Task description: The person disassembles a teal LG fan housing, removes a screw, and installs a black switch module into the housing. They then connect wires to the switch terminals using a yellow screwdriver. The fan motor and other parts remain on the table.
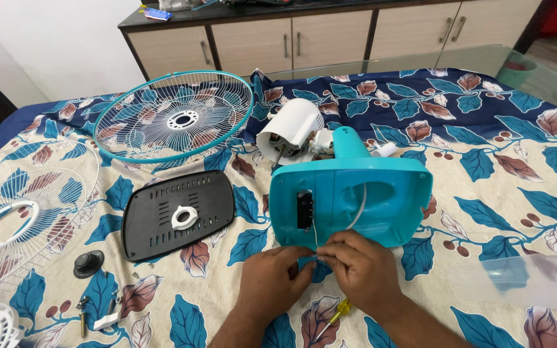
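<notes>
A teal fan base (381, 193) lies tipped on a leaf-patterned cloth, its hollow underside facing me, with the white motor housing (291, 125) behind it. My left hand (271, 283) and my right hand (361, 270) meet just below the base's lower edge. Their fingertips pinch a thin white wire (358, 209) that runs out of the base. A yellow-handled screwdriver (333, 319) lies under my right wrist.
A black base cover (156, 222) with a white ring nut (184, 217) lies left. Teal-rimmed fan grille (174, 116) sits behind it, a white grille (20, 212) far left. A black knob (89, 263), screws (84, 316) and clear fan blade (536, 277) lie around.
</notes>
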